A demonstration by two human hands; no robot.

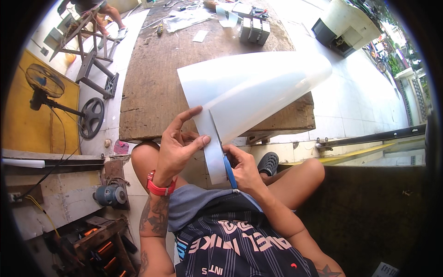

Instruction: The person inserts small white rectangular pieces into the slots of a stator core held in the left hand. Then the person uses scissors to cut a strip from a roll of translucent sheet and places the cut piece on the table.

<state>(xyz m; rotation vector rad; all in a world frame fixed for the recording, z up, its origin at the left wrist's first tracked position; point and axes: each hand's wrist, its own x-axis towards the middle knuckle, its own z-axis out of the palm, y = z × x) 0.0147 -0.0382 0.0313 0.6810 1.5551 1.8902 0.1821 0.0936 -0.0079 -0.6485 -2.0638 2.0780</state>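
A large, curled sheet of whitish translucent plastic [240, 87] lies over the near part of the wooden table, its near corner hanging toward my lap. My left hand [177, 145], with a red watch on the wrist, pinches the sheet's left edge between thumb and fingers. In my right hand [244, 170] are scissors with blue handles [229, 171]. Their blades point away from me along a cut line in the plastic. A narrow strip [214, 161] hangs to the left of the blades, still joined to the sheet farther up. The right fingers partly hide the handles.
The worn wooden table [152, 92] carries grey block-shaped parts [254, 31], clear plastic scraps [187, 21] and small tools at its far end. To the left stand a fan [44, 83] and a bench grinder [110, 196]. Another person's legs [110, 18] show at the far left.
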